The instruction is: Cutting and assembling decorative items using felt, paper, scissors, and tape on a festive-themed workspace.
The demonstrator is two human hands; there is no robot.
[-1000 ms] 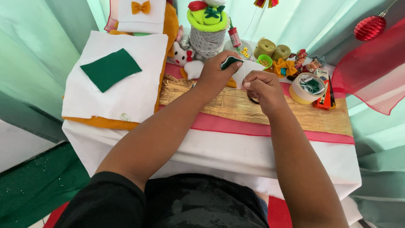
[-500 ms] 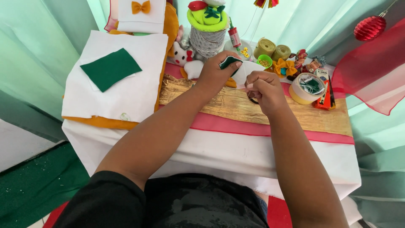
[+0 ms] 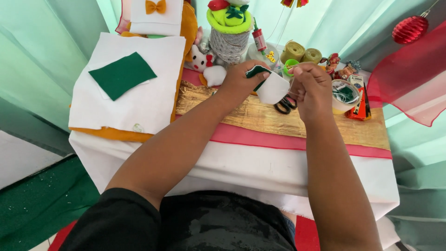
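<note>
White felt piece (image 3: 274, 88) with its green felt bit (image 3: 255, 71) sits above the gold runner (image 3: 297, 122), your left hand (image 3: 241, 79) in a closed grip on it. Your right hand (image 3: 312, 86) has risen slightly, pinching something too small to tell, above the scissors (image 3: 284, 106).

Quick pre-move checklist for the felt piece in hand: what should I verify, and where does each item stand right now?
1. Left hand has a grip on the white felt piece with its green felt bit: ok.
2. Right hand pinched shut close beside the piece: ok; what it pinches: cannot tell.
3. Thread running taut from the piece: cannot tell.
4. Scissors within reach on the gold cloth, under the hands: ok.
5. Spare green felt sheet flat on the white sheets: ok.
</note>
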